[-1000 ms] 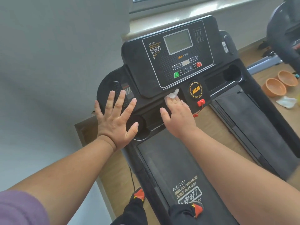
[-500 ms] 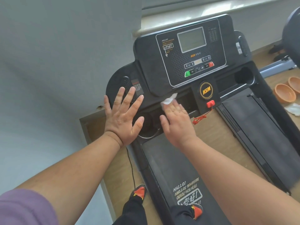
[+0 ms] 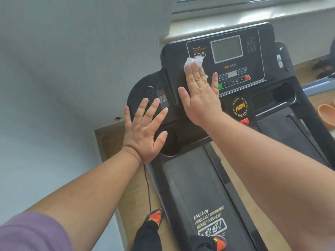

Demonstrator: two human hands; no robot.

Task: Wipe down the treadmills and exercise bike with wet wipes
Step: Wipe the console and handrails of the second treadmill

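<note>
A black treadmill stands in front of me, its console (image 3: 257, 57) tilted up with a grey screen and a row of buttons. My right hand (image 3: 201, 95) lies flat with straight fingers on the console's left side and presses a crumpled white wet wipe (image 3: 193, 62) against it, just left of the screen. My left hand (image 3: 145, 134) rests flat, fingers spread, on the left handrail pad beside a round cup holder (image 3: 172, 144). The belt (image 3: 195, 187) runs down toward my feet.
A grey wall closes the left side and a window sill runs behind the console. A second treadmill belt (image 3: 282, 138) lies to the right. An orange bowl (image 3: 327, 114) sits on the wooden floor at the right edge. A black cable hangs left of the belt.
My right hand has slid the wipe up from the tray below the console onto the console face beside the screen. My left hand stays on the handrail pad. The view shifted left.
</note>
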